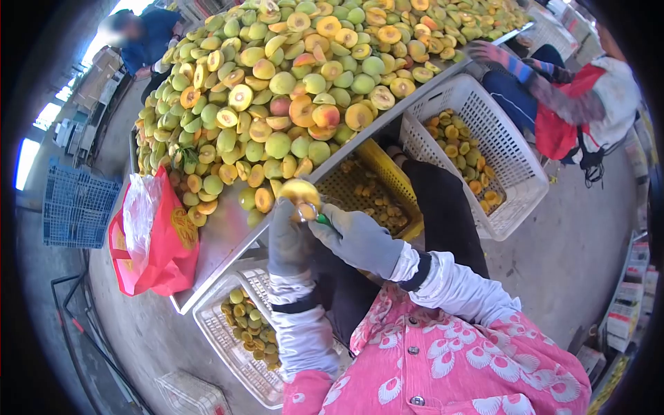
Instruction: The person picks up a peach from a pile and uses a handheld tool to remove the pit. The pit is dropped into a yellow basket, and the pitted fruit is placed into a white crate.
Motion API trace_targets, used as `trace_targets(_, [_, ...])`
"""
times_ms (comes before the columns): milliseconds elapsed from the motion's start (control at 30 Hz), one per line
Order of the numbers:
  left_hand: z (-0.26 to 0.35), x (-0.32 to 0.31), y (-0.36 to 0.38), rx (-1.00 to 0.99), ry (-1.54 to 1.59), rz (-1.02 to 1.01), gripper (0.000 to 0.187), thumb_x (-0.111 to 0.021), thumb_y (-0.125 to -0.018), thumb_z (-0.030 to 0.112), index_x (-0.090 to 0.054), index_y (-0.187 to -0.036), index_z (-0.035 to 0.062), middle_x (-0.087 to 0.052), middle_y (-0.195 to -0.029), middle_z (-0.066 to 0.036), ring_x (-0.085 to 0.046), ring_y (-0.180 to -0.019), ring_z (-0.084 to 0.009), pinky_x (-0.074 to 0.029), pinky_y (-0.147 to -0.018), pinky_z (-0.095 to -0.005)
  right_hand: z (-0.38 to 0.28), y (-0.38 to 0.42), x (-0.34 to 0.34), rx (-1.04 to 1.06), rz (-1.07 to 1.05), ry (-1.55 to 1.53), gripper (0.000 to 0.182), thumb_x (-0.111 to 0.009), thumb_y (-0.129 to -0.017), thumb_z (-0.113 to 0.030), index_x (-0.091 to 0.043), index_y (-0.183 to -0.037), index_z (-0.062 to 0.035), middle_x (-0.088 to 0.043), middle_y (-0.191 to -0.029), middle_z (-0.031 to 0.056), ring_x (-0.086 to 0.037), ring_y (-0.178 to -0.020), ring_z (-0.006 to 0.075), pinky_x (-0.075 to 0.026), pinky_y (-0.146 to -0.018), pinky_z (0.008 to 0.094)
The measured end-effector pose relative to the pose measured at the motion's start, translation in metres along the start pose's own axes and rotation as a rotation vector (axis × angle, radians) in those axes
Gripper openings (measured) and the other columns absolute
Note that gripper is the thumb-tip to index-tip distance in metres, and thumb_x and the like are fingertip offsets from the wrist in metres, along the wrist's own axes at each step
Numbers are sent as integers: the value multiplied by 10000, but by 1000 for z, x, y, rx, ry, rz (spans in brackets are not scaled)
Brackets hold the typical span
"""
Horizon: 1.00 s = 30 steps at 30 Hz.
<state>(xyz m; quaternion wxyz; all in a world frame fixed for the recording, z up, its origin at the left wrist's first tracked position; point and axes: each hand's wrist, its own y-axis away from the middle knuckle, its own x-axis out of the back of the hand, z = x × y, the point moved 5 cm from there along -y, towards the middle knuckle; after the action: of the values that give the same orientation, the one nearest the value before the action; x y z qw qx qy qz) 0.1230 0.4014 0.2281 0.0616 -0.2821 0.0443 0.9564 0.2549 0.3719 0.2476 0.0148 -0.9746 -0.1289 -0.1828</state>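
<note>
the person in the pink flowery shirt (pixel 443 346) sits by the tabletop (pixel 225 257) with gray gloves on. the left hand (pixel 289 238) has its grip curled around a cut fruit (pixel 300 191), up in the air near the tabletop edge. the right hand (pixel 363 242) has its grip closed around a little tool with a green handle (pixel 323 219). the tool's shiny metal end (pixel 307 211) is right at the fruit, but from here i cannot tell how deep it goes.

a big pile of fruit (pixel 283 83), green, yellow and orange, covers most of the tabletop. a red bag (pixel 173 252) with a clear plastic bag (pixel 140 214) is at its left end. fruit pieces lie in the yellow basket (pixel 394 169), in the white basket on the right (pixel 515 142) and in the white basket low down (pixel 213 319). over on the right is another person (pixel 609 97) with striped sleeves.
</note>
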Motion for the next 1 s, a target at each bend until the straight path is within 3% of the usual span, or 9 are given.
trace_targets(100, [-8,-17,9,-8,69,200,515,-450,-995,458,-536,-1228,7,-620,-1116,-142,-613,-972,-219,-515,-854,-339,-10,16,9,80,136,62,359,-539,-982,-339,-571,-1159,-28,-641,-756,245,-644,-709,427,-501,-610,485])
trace_targets(300, [2,-54,17,-199,-63,173,537,-442,-1001,436,-528,-1252,-30,-629,-1118,-144,-614,-962,-193,-512,-843,-316,-7,27,10,132,339,74,321,-601,-956,-270,-570,-1142,-11,-623,-732,245,-636,-706,439,-486,-565,473])
trace_targets(533, [20,-74,30,-391,-294,329,503,-422,-996,377,-592,-1182,-58,-649,-992,-137,-599,-838,-160,-503,-718,-264,-12,35,13,81,231,0,256,-584,-962,-246,-532,-1053,-12,-619,-771,264,-619,-764,468,-489,-608,482])
trace_targets(633, [18,-60,21,-308,-366,312,378,-455,-990,253,-617,-1117,-64,-686,-961,-156,-632,-834,-166,-509,-733,-261,-13,28,17,146,144,-8,374,-490,-1007,-393,-520,-1090,-30,-620,-664,195,-631,-597,398,-490,-522,467])
trace_targets(700, [11,-53,15,-210,-470,302,349,-450,-969,210,-641,-1061,-67,-695,-912,-150,-633,-815,-159,-503,-722,-260,-15,35,14,-488,-399,-545,374,-481,-1026,-424,-519,-990,-54,-476,-556,11,-488,-409,184,-386,-373,319])
trace_targets(733, [14,-51,15,-204,-475,304,349,-450,-969,210,-641,-1061,-67,-695,-912,-150,-633,-815,-159,-503,-722,-260,-6,31,21,-491,-401,-551,374,-481,-1026,-424,-519,-990,-54,-476,-556,11,-488,-409,184,-386,-373,319])
trace_targets(800, [19,-59,10,-126,-407,139,327,-459,-960,186,-649,-1046,-66,-698,-891,-142,-628,-784,-143,-492,-705,-242,-12,35,13,-652,-850,-1203,451,-421,-1026,-527,-519,-952,-93,-312,-575,-107,-306,-423,13,-253,-343,202])
trace_targets(867, [17,-53,4,-198,-374,0,320,-464,-956,175,-647,-1055,-69,-699,-881,-139,-620,-759,-131,-488,-690,-235,-12,35,11,-623,-895,-1189,468,-402,-1017,-562,-499,-919,-114,-267,-576,-110,-248,-420,6,-214,-359,186])
trace_targets(1000, [-1,-32,-6,16,-593,9,374,-451,-982,248,-649,-1066,-57,-698,-881,-134,-612,-736,-144,-499,-672,-265,8,36,-4,-743,-852,-1310,447,-400,-1021,-555,-487,-886,-138,-285,-580,-107,-233,-414,5,-221,-348,186])
